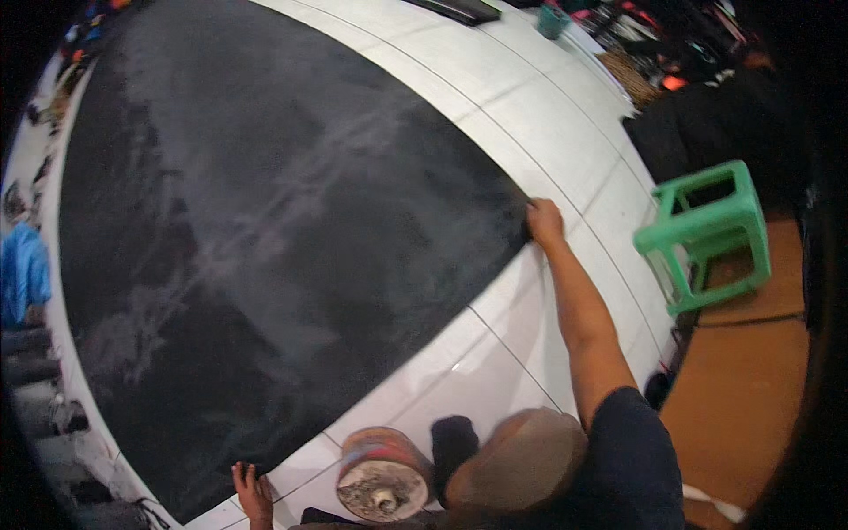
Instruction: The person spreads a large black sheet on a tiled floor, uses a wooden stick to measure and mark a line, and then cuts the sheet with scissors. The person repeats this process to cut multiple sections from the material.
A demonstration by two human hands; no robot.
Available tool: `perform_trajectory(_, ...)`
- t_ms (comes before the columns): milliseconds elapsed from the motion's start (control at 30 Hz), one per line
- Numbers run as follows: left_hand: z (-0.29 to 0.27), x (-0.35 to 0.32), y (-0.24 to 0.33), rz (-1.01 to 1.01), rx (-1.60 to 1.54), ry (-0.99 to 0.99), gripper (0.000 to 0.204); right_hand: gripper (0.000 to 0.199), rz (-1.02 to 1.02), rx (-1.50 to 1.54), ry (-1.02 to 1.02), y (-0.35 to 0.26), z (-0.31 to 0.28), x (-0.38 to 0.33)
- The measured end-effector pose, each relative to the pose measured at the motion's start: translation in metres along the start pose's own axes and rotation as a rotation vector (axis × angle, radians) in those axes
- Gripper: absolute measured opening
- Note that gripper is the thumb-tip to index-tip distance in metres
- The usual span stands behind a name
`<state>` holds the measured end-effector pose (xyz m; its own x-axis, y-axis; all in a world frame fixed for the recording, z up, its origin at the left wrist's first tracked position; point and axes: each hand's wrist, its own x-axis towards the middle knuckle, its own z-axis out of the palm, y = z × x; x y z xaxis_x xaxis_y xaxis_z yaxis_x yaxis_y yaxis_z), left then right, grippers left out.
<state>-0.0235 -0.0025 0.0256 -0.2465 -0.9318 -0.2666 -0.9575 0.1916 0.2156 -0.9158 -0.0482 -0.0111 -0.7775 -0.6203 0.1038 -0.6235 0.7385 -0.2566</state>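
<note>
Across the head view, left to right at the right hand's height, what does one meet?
Blue item at the left rim → large black sheet → right hand at the sheet's corner → green stool.

The sheet (291, 221) filling the left and centre of the frame is black, mottled with hazy grey streaks and paler diagonal smudges, over white floor tiles (450, 375) ruled by thin dark lines. At lower centre, a drum-shaped object (380, 486) pairs a stained off-white top with a side banded in faded red, orange and greyish tones, near a sleeve (636, 459) of dark navy. Plain light green colours the stool (707, 234) at right, above orange-brown panels (738, 397), while bright blue marks the bundle (25, 274) at the left edge.
</note>
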Motion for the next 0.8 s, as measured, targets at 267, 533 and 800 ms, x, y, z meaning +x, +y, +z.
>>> perform_trajectory(267, -0.014, 0.013, 0.012, 0.023, -0.003, 0.013, 0.039, 0.040, 0.116, -0.094, -0.144, 0.005, -0.014, 0.026)
perform_trajectory(533, -0.017, 0.002, 0.006, 0.037, -0.001, 0.009, 0.038, 0.040, 0.212, 0.019, -0.363, 0.026, 0.003, 0.043)
perform_trajectory(800, -0.011, 0.004, 0.009, 0.013, -0.007, 0.001, 0.037, 0.030, -0.059, 0.124, -0.102, 0.021, -0.007, 0.025)
